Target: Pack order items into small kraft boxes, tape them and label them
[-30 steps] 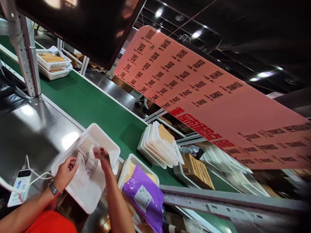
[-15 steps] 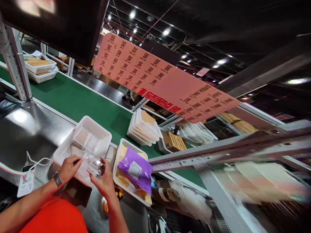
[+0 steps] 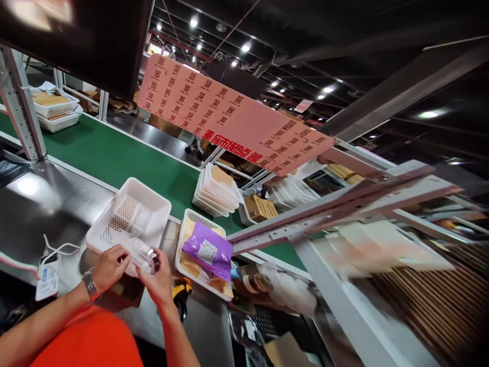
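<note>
A small clear plastic packet (image 3: 143, 253) sits low in the left of the frame, pinched between both hands just over the near rim of an empty white basket (image 3: 130, 216). The left hand (image 3: 109, 266), a watch on its wrist, grips the packet's left end with curled fingers; the right hand (image 3: 158, 278) closes on its right end, thumb on top. What is inside the packet is too blurred to tell.

The basket rests on a steel tabletop (image 3: 49, 199). Just right of it a second white basket (image 3: 191, 224) holds a purple mailer bag (image 3: 208, 250) over brown envelopes. At the far left a white device (image 3: 48, 272) with a cable lies on the tabletop. Beyond the baskets runs a green belt (image 3: 114, 153), with a stack of white baskets (image 3: 216, 191) on it. A pink code sheet (image 3: 229, 120) hangs above, in the upper middle of the frame.
</note>
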{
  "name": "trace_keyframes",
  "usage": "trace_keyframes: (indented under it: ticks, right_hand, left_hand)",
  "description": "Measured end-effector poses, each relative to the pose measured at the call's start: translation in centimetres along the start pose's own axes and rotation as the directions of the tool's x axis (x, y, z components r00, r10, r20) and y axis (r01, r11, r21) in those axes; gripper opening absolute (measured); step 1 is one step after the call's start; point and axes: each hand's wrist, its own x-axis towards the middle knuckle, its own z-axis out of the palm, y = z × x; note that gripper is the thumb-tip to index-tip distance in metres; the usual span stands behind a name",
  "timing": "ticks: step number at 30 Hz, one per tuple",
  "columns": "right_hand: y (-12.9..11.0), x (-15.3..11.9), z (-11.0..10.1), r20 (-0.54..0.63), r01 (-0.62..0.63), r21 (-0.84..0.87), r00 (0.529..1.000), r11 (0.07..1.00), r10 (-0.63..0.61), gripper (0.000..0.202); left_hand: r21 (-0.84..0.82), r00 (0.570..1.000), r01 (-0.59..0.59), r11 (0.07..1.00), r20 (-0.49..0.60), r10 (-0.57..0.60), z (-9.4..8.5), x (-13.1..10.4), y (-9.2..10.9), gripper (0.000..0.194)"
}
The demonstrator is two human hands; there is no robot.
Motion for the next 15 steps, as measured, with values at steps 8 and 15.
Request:
trace_keyframes:
  ticks: [8, 15]
  right_hand:
    - [1.2, -2.3, 1.5, -0.030, 0.202, -0.197, 0.977, 0.959, -0.212, 0.062]
    - [1.7, -2.9, 1.5, -0.080, 0.225, -0.207, 0.966, 0.952, -0.245, 0.061]
  left_hand:
    - [0.046, 0.995, -0.096, 0.994, -0.019, 0.097, 0.2, -1.2, 1.1, 0.030]
    - [0.190, 0.963, -0.255, 0.948, -0.038, 0.267, 1.0, -2.6, 1.3, 0.027]
